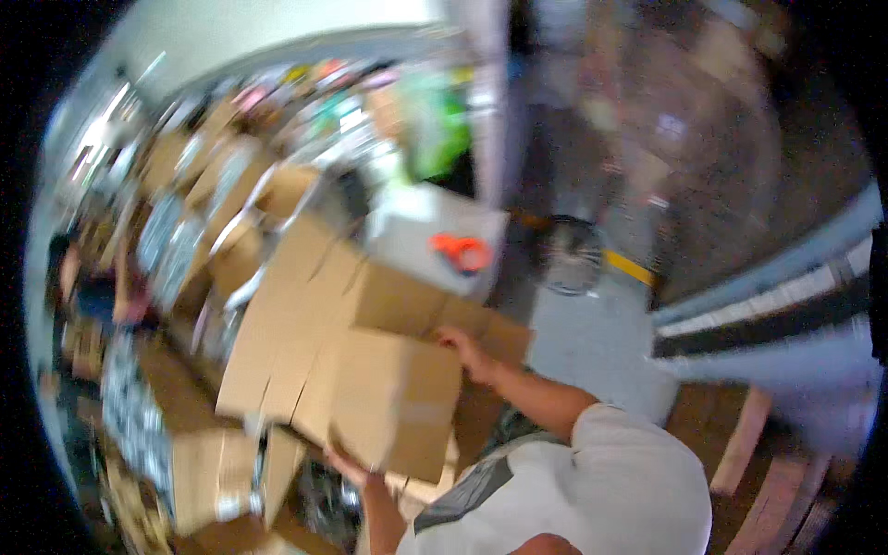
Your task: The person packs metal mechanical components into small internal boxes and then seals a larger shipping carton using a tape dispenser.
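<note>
I have a flattened cardboard box (370, 388) held up in front of me, my left hand (347, 467) closed on its lower edge and my right hand (467, 356) gripping its upper right edge, over a crowded run of open cartons (213, 213). The picture is blurred, so I cannot tell how firm either grip is; the loose flaps hang wide and, I judge, could swing into the grey surface (416, 236) just beyond and knock the orange tape dispenser (460, 252) off. With only the edges pinched, the sheet could also fold or slip down among the cartons.
</note>
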